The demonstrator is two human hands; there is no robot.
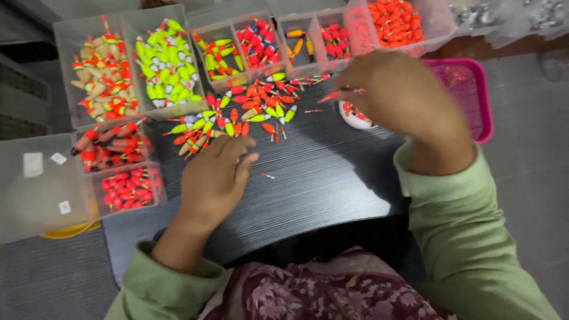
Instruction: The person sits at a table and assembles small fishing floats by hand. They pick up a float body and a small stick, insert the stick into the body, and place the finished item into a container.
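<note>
Head view is showing your right hand (394, 95) pinching a thin red stick float (342, 93) at its fingertips, just above a small round white dish (355, 115) holding more red pieces. Your left hand (214, 178) is lying flat, fingers loosely spread and holding nothing, its tips touching the near edge of the loose pile of red, yellow and green plastic fishing floats (249, 109) on the dark wood-grain table (320, 178). Behind that pile, clear plastic sorting bins (163, 59) are standing in a row; right of it, a pink tray (468, 98) is sitting.
</note>
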